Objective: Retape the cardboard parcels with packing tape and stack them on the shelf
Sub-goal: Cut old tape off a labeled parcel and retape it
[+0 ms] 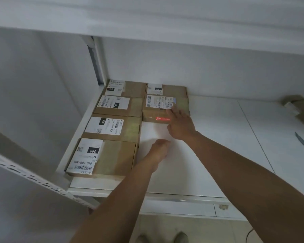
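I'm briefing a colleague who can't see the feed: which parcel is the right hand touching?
On the white shelf, two columns of cardboard parcels fill the back left corner. The right hand rests on the front parcel of the shorter right column, the only one with red print.

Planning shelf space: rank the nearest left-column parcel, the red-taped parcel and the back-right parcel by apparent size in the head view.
1. Nearest left-column parcel, though closeness to the camera inflates it.
2. Red-taped parcel.
3. Back-right parcel, partly hidden.

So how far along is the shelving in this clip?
Done: five labelled parcels lie flat on the shelf, four in the left column and one at back right. In hand: the right hand touches a sixth parcel with straight fingers; the left hand holds nothing. Left: unclear; no tape or other parcels in view.
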Demonstrator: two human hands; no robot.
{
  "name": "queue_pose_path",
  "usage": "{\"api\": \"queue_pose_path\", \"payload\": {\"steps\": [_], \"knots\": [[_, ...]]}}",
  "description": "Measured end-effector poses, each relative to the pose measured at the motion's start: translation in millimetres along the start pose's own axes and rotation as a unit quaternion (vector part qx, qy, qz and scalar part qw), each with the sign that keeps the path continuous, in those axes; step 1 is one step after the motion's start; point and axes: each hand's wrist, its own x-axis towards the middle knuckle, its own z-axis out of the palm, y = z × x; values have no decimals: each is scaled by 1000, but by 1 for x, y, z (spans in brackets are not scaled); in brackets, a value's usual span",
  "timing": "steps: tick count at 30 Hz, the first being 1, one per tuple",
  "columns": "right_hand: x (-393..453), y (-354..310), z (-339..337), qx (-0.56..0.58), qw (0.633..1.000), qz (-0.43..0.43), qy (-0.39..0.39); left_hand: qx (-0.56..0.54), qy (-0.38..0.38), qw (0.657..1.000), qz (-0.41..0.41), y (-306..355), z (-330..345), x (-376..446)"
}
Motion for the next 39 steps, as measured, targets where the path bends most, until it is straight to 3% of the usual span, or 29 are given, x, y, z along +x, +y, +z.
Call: {"api": "queue_pose_path", "payload": {"steps": [5, 8, 12, 16, 18, 22, 29, 39], "knots": [[4, 1, 1, 7, 999, 26, -18, 18, 10, 1000, -11, -1, 6, 5], [7, 3, -8, 78, 996, 26, -25, 58, 21, 998, -23, 2, 10, 9], [-13, 28, -24, 260, 965, 11, 39, 53, 67, 994, -69, 9, 22, 12], [-64, 82, -29, 305, 948, -19, 86, 150, 171, 971, -79, 21, 64, 7], [-90, 123, -31, 315, 944, 7, 103, 190, 179, 965, -34, 29, 109, -3], [-147, 220, -40, 348, 928, 51, 124, 220, 111, 966, 85, 48, 228, -26], [-257, 385, -54, 337, 918, 107, 179, 210, -10, 970, 120, 70, 417, -42], [-304, 533, -63, 288, 885, 220, 293, 159, -35, 965, 206, 127, 557, -21]]}}
